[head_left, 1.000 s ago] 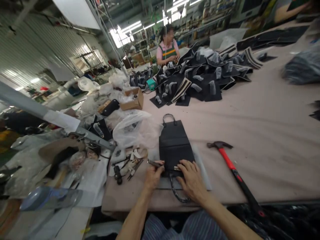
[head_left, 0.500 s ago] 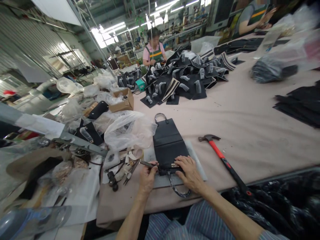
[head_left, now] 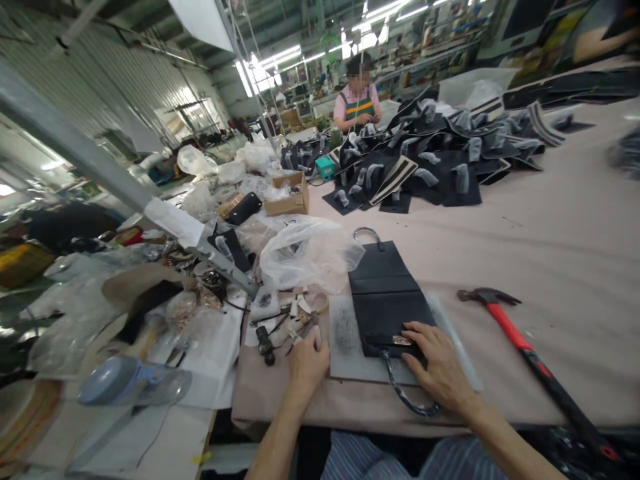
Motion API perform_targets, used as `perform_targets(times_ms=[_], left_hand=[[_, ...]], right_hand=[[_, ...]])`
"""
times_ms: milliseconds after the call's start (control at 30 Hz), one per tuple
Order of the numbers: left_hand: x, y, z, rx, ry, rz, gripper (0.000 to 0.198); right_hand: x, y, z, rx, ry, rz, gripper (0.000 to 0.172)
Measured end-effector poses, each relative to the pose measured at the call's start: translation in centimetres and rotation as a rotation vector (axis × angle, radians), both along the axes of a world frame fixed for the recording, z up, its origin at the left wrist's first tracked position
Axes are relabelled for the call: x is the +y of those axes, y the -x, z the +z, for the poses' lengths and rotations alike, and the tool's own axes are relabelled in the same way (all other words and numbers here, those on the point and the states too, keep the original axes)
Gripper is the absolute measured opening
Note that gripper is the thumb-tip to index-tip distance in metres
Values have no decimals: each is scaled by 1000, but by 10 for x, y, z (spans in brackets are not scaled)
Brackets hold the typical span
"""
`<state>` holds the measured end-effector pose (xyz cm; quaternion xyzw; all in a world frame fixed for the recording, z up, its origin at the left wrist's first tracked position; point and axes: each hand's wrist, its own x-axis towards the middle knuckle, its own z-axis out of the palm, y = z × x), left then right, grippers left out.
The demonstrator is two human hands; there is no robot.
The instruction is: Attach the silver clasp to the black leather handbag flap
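Observation:
A black bag panel [head_left: 387,293] lies on a pale board [head_left: 345,340], with plastic-wrapped handles at its far and near ends. Across its near part runs a black strap [head_left: 379,339] with a gold-coloured metal fitting [head_left: 401,340]. My right hand [head_left: 443,367] holds the panel's near right part, fingers over the strap beside the fitting and thumb at the near edge. Left of the board, my left hand [head_left: 307,362] is closed beside the loose hand tools [head_left: 287,330]. A slim metal piece [head_left: 317,337] shows at its fingers; its kind is unclear.
A red-and-black claw hammer [head_left: 523,340] lies to the right. Clear plastic bags [head_left: 310,253] and a cardboard box [head_left: 287,200] stand beyond the tools. Black pieces with wrapped handles [head_left: 425,160] are heaped at the back, before a co-worker [head_left: 357,100]. A metal post [head_left: 135,193] slants across the left.
My left hand has moved left, away from the strap to the tools, with a slim metal tool at its fingers. My right hand stays on the panel. The view has turned left.

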<state>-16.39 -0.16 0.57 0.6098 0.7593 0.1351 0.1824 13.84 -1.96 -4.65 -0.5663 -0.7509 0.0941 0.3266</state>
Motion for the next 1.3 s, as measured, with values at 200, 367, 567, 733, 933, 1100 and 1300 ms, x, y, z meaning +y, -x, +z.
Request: perform_targets(times_ms=[200,367,567,733,933,1100,1300], left_hand=[[6,-3,6,109,71,-38,20],[7,0,3,235,147,-95,27],[5,-2,4,467,127,-68,30],[0,-36,15,431,-156,-301,24],[8,-107,16,165,-282,-715,19],[22,-122,8,289,-212,-848,6],[31,-111,3,369,-261,-1011,16]], right_hand=[[1,1,-1,-14,-20,6,32],[0,3,6,0,16,-9,31],[0,3,8,74,16,-44,40],[0,3,6,148,-41,-92,40],[2,1,0,157,-89,-91,38],[3,-1,-3,193,-86,-77,34],[4,-3,-4,259,-65,-75,32]])
